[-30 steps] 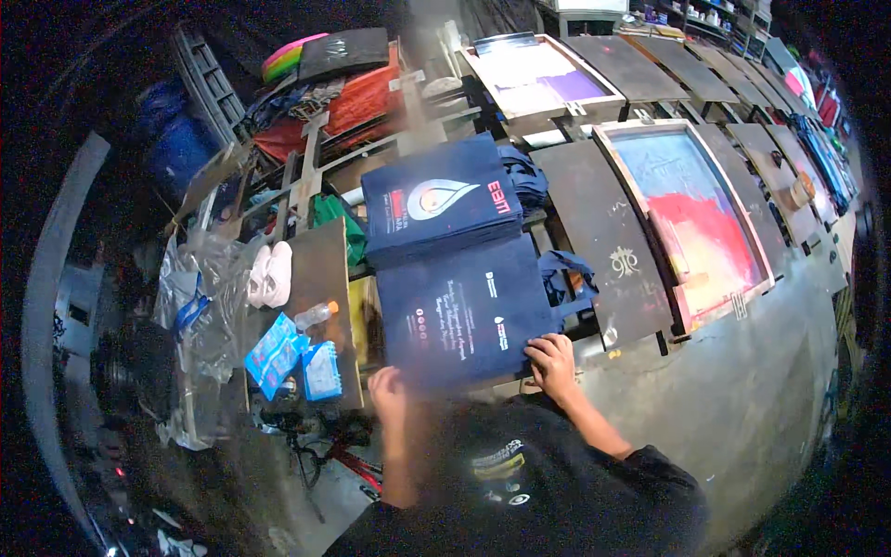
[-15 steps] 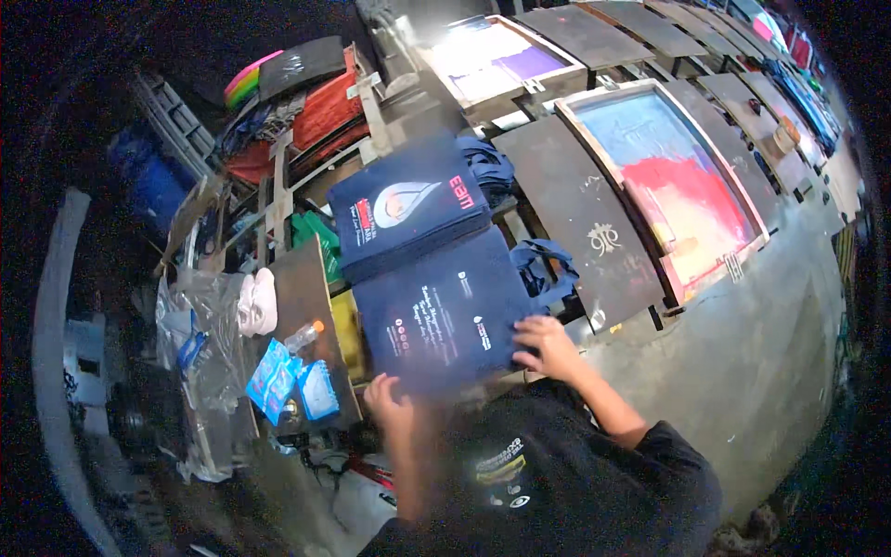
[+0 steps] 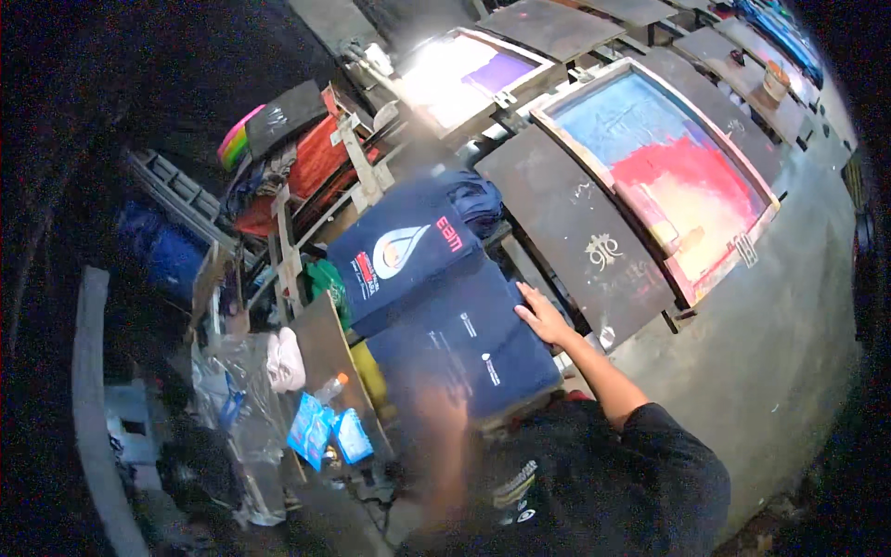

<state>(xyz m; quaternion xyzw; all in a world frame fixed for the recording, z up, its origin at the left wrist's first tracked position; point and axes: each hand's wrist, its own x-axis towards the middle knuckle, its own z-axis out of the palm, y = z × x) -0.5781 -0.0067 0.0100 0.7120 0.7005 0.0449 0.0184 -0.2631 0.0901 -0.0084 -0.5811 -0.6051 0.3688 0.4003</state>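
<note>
Two navy fabric tote bags lie side by side in front of me. The near bag (image 3: 455,330) has small white print, and its handles are out of sight. Along its right edge rests my right hand (image 3: 546,317), open, with its fingers stretched out and holding nothing I can see. My left hand (image 3: 440,413) is smeared by motion over the near bag's lower left part, so its fingers cannot be made out. The far bag (image 3: 348,255) shows a white drop design and red lettering, with bunched navy handles (image 3: 475,201) at its upper right.
Left of the bags, a dark board (image 3: 325,348) carries pink shoes (image 3: 286,360), an orange-capped bottle (image 3: 331,388) and blue packets (image 3: 311,430). Clear plastic sheeting (image 3: 251,418) hangs beside it. To the right stand dark printing boards (image 3: 580,232) and a paint-smeared screen frame (image 3: 770,209).
The near bag's handles, spread at its right before, are no longer visible. My left hand has moved up and right onto the bag. The right hand stays at the right edge, its fingers straighter.
</note>
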